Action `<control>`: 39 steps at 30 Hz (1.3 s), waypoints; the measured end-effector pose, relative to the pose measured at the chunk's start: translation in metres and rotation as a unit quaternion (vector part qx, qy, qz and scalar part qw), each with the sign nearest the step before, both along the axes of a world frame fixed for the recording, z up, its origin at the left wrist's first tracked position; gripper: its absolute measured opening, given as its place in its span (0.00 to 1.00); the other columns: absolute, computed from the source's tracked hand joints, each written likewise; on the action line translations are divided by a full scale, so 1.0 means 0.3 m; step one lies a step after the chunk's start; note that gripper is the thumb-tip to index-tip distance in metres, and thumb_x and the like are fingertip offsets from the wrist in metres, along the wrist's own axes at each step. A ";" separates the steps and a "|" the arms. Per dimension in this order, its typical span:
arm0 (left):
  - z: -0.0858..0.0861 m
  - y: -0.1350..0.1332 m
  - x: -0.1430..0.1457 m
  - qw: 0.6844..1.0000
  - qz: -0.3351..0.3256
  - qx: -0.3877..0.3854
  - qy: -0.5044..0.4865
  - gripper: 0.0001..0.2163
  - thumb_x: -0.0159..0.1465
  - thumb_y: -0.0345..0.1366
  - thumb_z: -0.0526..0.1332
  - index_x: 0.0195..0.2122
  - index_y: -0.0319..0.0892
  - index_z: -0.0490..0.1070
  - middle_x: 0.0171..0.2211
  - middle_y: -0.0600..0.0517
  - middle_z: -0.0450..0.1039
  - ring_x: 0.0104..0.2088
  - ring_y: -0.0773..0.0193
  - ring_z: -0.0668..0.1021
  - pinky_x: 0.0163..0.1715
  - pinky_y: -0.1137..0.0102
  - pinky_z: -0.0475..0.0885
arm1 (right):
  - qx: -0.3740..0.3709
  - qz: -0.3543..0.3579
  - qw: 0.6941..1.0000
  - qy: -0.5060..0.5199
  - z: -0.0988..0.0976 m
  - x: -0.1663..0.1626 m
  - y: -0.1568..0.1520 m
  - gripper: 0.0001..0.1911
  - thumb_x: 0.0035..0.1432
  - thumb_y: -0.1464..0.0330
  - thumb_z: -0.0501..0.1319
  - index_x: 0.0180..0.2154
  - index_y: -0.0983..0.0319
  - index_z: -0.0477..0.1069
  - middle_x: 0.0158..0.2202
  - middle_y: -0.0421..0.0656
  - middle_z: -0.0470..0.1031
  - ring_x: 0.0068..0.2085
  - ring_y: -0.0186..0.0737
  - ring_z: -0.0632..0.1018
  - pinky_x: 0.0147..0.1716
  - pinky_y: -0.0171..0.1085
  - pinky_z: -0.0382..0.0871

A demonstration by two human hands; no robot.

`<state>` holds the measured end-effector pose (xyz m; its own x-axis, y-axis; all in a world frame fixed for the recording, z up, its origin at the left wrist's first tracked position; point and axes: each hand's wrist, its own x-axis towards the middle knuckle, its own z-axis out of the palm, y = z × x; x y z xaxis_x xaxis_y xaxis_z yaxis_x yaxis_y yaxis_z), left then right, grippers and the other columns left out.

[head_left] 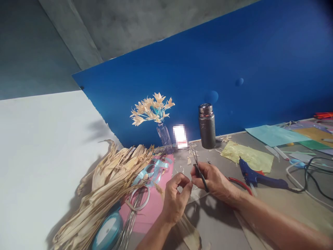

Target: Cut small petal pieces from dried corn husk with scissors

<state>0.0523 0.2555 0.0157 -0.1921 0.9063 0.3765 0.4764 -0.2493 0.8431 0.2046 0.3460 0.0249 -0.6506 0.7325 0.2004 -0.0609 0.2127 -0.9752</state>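
Observation:
My right hand (214, 180) is closed round small black-handled scissors (198, 167), whose blades point up and away from me. Just left of it, my left hand (175, 198) pinches a small pale piece of dried husk between thumb and fingertips, close to the scissor handles. A strip of dried husk (188, 232) trails down from under my left hand toward me. Small husk clippings (192, 151) lie scattered on the grey table just beyond both hands.
A heap of dried corn husks (109, 184) lies left, beside pink paper (153, 208), light blue ribbon (152, 170), a ribbon spool (108, 231) and wires. Behind stand a husk-flower vase (163, 135) and dark flask (207, 126). Right: blue glue gun (256, 175), red pliers, cables, coloured papers.

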 end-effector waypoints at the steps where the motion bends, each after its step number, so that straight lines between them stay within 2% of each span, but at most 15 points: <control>1: 0.005 0.000 -0.005 1.000 -0.025 -0.009 -0.017 0.12 0.65 0.37 0.61 0.25 0.41 0.65 0.24 0.56 0.64 0.27 0.68 0.67 0.29 0.73 0.62 | -0.029 0.022 0.999 0.013 0.004 0.005 -0.001 0.08 0.47 0.69 0.65 0.33 0.62 0.71 0.27 0.36 0.68 0.28 0.33 0.66 0.27 0.32 0.59; 6: 0.034 0.001 -0.020 0.985 -0.138 -0.045 -0.091 0.09 0.64 0.36 0.65 0.28 0.40 0.71 0.31 0.52 0.74 0.35 0.64 0.74 0.39 0.70 0.66 | -0.183 0.153 0.968 0.077 0.001 0.017 0.006 0.12 0.43 0.69 0.68 0.33 0.63 0.70 0.26 0.36 0.68 0.27 0.32 0.67 0.27 0.31 0.58; 9: 0.051 -0.008 -0.012 0.958 -0.210 -0.067 -0.184 0.07 0.63 0.35 0.65 0.30 0.40 0.72 0.31 0.50 0.76 0.36 0.62 0.77 0.43 0.66 0.68 | -0.245 0.215 0.937 0.123 -0.027 0.009 0.016 0.14 0.41 0.68 0.70 0.31 0.63 0.70 0.25 0.36 0.67 0.24 0.30 0.67 0.25 0.31 0.59; 12: 0.057 -0.018 -0.014 0.930 -0.253 -0.087 -0.253 0.07 0.62 0.35 0.67 0.29 0.39 0.71 0.30 0.50 0.75 0.32 0.64 0.77 0.38 0.67 0.70 | -0.278 0.271 0.906 0.167 -0.047 0.009 0.022 0.14 0.41 0.68 0.71 0.30 0.64 0.70 0.24 0.36 0.65 0.23 0.29 0.66 0.23 0.31 0.58; 15: 0.053 -0.020 -0.035 0.936 -0.233 -0.086 -0.251 0.09 0.60 0.36 0.69 0.28 0.37 0.73 0.27 0.50 0.73 0.29 0.66 0.75 0.31 0.72 0.67 | -0.304 0.309 0.878 0.204 -0.045 0.025 0.034 0.15 0.43 0.68 0.72 0.31 0.63 0.68 0.22 0.33 0.59 0.21 0.26 0.58 0.20 0.29 0.54; 17: 0.050 -0.017 -0.046 0.940 -0.218 -0.079 -0.249 0.10 0.60 0.38 0.69 0.28 0.36 0.73 0.27 0.49 0.73 0.28 0.66 0.75 0.31 0.72 0.67 | -0.296 0.286 0.888 0.207 -0.035 0.035 0.045 0.16 0.45 0.67 0.73 0.32 0.62 0.68 0.23 0.32 0.58 0.21 0.26 0.56 0.21 0.29 0.53; 20: 0.049 -0.011 -0.040 0.940 -0.196 -0.069 -0.271 0.12 0.60 0.39 0.69 0.27 0.37 0.71 0.25 0.50 0.73 0.28 0.66 0.75 0.33 0.71 0.68 | -0.238 0.211 0.932 0.175 -0.019 0.037 0.047 0.21 0.46 0.58 0.74 0.35 0.63 0.70 0.29 0.38 0.67 0.25 0.28 0.62 0.26 0.32 0.56; 22: 0.050 -0.007 -0.025 0.940 -0.180 -0.066 -0.282 0.13 0.59 0.39 0.70 0.25 0.37 0.70 0.24 0.51 0.73 0.28 0.66 0.75 0.33 0.71 0.69 | -0.192 0.190 0.953 0.136 -0.010 0.029 0.032 0.25 0.44 0.55 0.74 0.37 0.63 0.70 0.30 0.40 0.71 0.26 0.31 0.66 0.27 0.33 0.57; 26: 0.044 -0.001 0.000 0.938 -0.180 -0.071 -0.289 0.12 0.59 0.39 0.70 0.26 0.37 0.71 0.26 0.50 0.75 0.28 0.66 0.76 0.32 0.71 0.70 | -0.137 0.140 0.978 0.064 0.005 0.013 -0.014 0.17 0.50 0.61 0.71 0.37 0.62 0.69 0.26 0.39 0.73 0.28 0.36 0.70 0.28 0.34 0.57; 28: 0.039 0.000 0.003 0.936 -0.193 -0.073 -0.285 0.12 0.59 0.39 0.70 0.27 0.37 0.72 0.28 0.49 0.76 0.30 0.64 0.77 0.33 0.71 0.71 | -0.135 0.133 0.980 0.055 0.009 0.011 -0.027 0.14 0.50 0.64 0.70 0.36 0.62 0.70 0.26 0.40 0.74 0.29 0.35 0.71 0.28 0.33 0.57; 30: 0.034 -0.003 0.002 0.932 -0.213 -0.074 -0.285 0.11 0.60 0.38 0.69 0.26 0.37 0.72 0.29 0.48 0.77 0.32 0.62 0.78 0.34 0.69 0.71 | -0.159 0.158 0.972 0.069 0.007 0.012 -0.028 0.13 0.49 0.65 0.70 0.34 0.63 0.69 0.25 0.39 0.73 0.28 0.35 0.71 0.28 0.33 0.57; 34: 0.025 -0.005 -0.007 0.922 -0.232 -0.057 -0.305 0.09 0.60 0.36 0.69 0.28 0.37 0.73 0.26 0.50 0.75 0.30 0.63 0.78 0.36 0.67 0.71 | -0.269 0.228 0.924 0.146 -0.012 0.022 0.008 0.20 0.43 0.61 0.74 0.32 0.62 0.68 0.22 0.34 0.64 0.23 0.30 0.65 0.25 0.33 0.54; 36: 0.020 -0.002 -0.011 0.918 -0.227 -0.046 -0.322 0.10 0.59 0.36 0.70 0.28 0.37 0.72 0.26 0.52 0.74 0.28 0.65 0.77 0.34 0.69 0.70 | -0.296 0.236 0.909 0.174 -0.021 0.029 0.033 0.21 0.42 0.61 0.75 0.32 0.62 0.68 0.23 0.32 0.59 0.22 0.27 0.60 0.23 0.31 0.53; 39: 0.013 0.006 -0.013 0.912 -0.201 -0.040 -0.355 0.13 0.57 0.39 0.71 0.26 0.38 0.70 0.25 0.54 0.72 0.25 0.67 0.76 0.30 0.70 0.68 | -0.262 0.208 0.926 0.172 -0.024 0.034 0.050 0.22 0.44 0.61 0.75 0.37 0.63 0.70 0.29 0.36 0.65 0.25 0.28 0.62 0.26 0.31 0.57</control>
<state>0.0484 0.2574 0.0196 -0.0080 0.9763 0.2161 -0.3120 -0.2078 0.9271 0.2149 0.3611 0.0177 -0.8622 0.4878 0.1366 -0.3581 -0.3962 -0.8454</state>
